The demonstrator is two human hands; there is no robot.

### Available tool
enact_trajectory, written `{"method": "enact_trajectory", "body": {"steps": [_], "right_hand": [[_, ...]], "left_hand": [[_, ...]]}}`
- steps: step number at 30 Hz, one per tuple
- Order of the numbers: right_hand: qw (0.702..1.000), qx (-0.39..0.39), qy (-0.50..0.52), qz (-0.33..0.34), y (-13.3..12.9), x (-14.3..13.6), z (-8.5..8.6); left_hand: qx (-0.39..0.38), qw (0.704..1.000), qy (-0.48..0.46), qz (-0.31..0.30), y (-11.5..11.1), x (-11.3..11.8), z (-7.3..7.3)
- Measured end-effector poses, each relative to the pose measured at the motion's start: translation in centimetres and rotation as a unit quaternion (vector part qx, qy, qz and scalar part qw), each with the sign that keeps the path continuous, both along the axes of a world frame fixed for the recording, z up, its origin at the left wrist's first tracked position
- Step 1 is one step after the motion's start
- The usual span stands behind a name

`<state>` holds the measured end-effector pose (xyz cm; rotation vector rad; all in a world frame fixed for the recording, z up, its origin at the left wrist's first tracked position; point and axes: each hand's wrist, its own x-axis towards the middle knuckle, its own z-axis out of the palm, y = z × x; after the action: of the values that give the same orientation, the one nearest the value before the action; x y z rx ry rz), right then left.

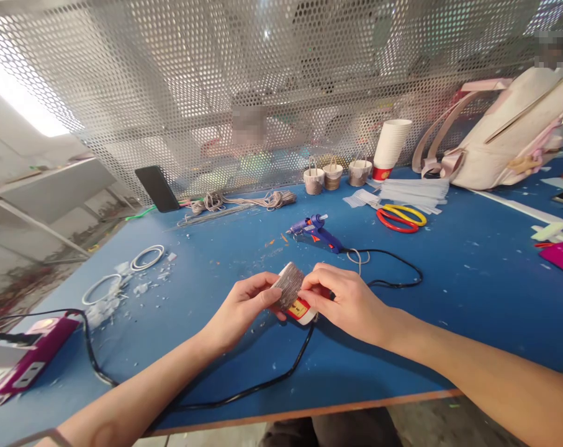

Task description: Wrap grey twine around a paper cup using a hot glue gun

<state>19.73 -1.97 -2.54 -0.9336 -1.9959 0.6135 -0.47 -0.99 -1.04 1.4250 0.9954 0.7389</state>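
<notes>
Wrapped paper cup (290,284) in my two hands, seen from above. The cup is tilted over the near middle of the blue desk (244,239); rows of grey-brown cord cover its upper portion, and a red-and-yellow printed panel shows below them, above a white end. My left grip (248,304) is closed on the cup, thumb lying across the cord. My right grip (334,298) brings thumb and forefinger together against the opposite side, at the lower edge of the wrapping; whether a strand is pinched between them I cannot tell. Just beyond my hands lies a blue glue gun (325,237), nozzle toward the left, its black cable (395,252) looping to the right. Farther back, to the right, are scissors (402,218) with red and yellow handles, a spread of translucent sticks (418,192) and a tall stack of paper cups (393,146). Left of the stack stand three small handled baskets (314,181), near the perforated screen (183,87). Bundled cord (281,199) lies left of these, extending toward a dark phone (157,188) propped against the screen.
</notes>
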Motion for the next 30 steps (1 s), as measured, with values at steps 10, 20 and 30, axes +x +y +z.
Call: {"method": "enact_trajectory", "body": {"steps": [10,20,30], "right_hand": [[1.0,0.024,0.004,-0.013,0.21,-0.04,-0.12],[1.0,0.003,0.007,-0.001,0.26,0.18,-0.22],[1.0,-0.001,0.014,-0.01,0.49,0.22,0.1]], "left_hand": [[-0.015,0.999,-0.027,-0.019,-0.17,0.1,-0.42],[-0.019,0.999,-0.02,-0.029,-0.19,0.0,-0.43],[0.0,0.999,0.017,-0.027,-0.48,0.22,-0.04]]}}
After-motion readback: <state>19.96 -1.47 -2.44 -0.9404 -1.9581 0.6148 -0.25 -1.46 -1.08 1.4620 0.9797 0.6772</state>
